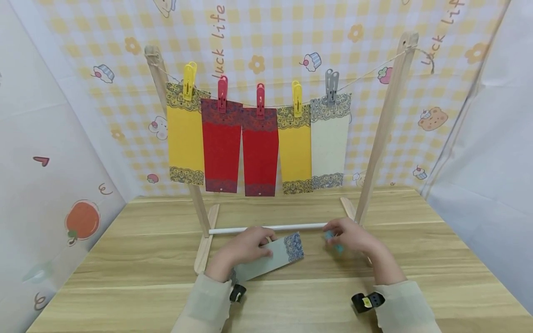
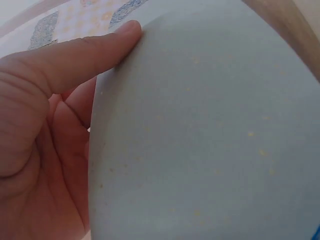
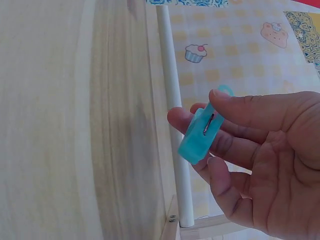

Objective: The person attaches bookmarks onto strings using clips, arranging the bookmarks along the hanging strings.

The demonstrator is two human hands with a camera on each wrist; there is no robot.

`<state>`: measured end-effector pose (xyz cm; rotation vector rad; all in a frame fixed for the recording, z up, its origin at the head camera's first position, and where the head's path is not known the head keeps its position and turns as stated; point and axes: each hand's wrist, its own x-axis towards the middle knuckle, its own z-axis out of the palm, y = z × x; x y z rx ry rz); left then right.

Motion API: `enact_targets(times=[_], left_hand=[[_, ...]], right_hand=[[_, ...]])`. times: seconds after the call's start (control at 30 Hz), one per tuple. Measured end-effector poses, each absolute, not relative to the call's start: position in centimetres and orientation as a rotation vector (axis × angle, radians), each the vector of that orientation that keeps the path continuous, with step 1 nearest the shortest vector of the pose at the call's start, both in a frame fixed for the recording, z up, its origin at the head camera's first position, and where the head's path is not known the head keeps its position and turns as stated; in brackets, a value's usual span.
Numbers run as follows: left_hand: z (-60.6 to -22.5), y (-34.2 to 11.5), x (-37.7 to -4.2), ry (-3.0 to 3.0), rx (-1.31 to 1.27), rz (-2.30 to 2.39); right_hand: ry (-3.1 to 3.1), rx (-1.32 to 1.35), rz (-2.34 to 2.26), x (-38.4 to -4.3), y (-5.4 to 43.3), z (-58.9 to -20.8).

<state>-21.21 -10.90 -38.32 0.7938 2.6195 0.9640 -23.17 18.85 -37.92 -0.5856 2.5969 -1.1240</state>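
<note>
My left hand [image 1: 250, 246] pinches a pale grey-blue card [image 1: 266, 262] with a dark blue lace-patterned end, thumb on its face and fingers behind. The card slants low over the table in the head view and fills much of the left wrist view. In my right hand [image 1: 351, 236] is a turquoise clothespin [image 3: 202, 127], held between thumb and fingers, its metal spring showing. Above both hands, a string carries a yellow card [image 1: 186, 141], two red cards [image 1: 222, 152], a second yellow card [image 1: 295, 152] and a cream card [image 1: 329, 138], each under a clothespin.
The string runs between a left wooden post [image 1: 156, 74] and a right wooden post [image 1: 385, 120]. A white rod [image 1: 233, 230] joins them low down, just beyond my hands. Behind hangs a checked cloth [image 1: 283, 27]; the wooden table [image 1: 137, 254] lies below.
</note>
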Motion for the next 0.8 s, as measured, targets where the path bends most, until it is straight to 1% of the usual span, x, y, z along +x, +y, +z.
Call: enact_targets(times=[0.27, 0.8], left_hand=[[-37.9, -10.9, -21.1, 2.644, 0.832, 0.956], [-36.4, -10.3, -20.1, 2.680, 0.876, 0.916]], right_hand=[[2.581, -0.671, -1.161, -23.5, 19.2, -37.6], [2.587, -0.703, -1.152, -22.9, 18.9, -36.0]])
